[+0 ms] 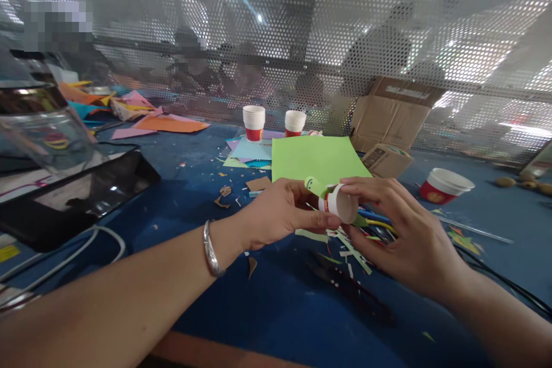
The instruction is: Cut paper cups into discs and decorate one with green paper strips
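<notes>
Head view: the left hand (pixel 280 213) and the right hand (pixel 401 230) meet above a blue table (pixel 276 310), both closed around a small paper cup (pixel 340 204) lying on its side, its base turned toward the camera. A green paper piece (pixel 314 186) sticks to the cup's upper side, under the left thumb. A silver bracelet (pixel 211 248) sits on the left wrist. Beneath the hands lie paper scraps (pixel 351 253) and coloured strips. Just behind is a green paper sheet (pixel 317 158), then two cup stacks (pixel 253 122), a cardboard box (pixel 390 118) and a perforated metal screen (pixel 302 29) closing the room off. A tablet (pixel 73 195) lies far left; another cup (pixel 444 185) stands right
</notes>
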The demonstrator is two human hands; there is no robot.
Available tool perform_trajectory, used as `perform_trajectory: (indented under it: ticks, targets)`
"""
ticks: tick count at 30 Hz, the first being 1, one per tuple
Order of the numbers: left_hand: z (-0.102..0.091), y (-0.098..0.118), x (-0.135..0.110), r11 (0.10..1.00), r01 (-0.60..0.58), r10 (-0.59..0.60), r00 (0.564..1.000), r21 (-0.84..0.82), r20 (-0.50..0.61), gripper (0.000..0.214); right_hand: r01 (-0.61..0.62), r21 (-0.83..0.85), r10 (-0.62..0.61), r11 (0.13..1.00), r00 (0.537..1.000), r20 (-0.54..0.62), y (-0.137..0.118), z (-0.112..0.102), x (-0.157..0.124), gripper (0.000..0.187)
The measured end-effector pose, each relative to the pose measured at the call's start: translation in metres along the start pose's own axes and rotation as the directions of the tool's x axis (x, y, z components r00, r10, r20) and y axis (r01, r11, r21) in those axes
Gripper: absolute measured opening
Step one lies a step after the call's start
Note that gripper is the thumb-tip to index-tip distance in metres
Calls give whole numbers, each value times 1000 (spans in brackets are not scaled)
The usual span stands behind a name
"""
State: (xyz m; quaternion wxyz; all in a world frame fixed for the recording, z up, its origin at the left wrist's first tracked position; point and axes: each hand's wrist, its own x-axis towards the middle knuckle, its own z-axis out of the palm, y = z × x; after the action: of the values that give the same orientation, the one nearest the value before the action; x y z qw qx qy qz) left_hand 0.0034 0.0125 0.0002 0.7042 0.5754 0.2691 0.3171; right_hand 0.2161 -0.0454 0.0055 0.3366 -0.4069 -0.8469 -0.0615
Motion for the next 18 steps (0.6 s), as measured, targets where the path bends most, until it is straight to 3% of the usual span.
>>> perform_trajectory:
  ticks: [6,14,18]
  targets:
    - [-2,2,-2,993,-101,96,991,60,90,37,-1,24,1,1000,1000,-20,1,0,-6,46]
    - [-2,10,-6,916,-202,181,979,347,93,43,-32,59,33,998,999,-17,-3,2,-7,47]
    - [-3,10,-5,905,-249,222,968,346,117,62,-10,58,13,998,999,-44,-6,1,-7,47]
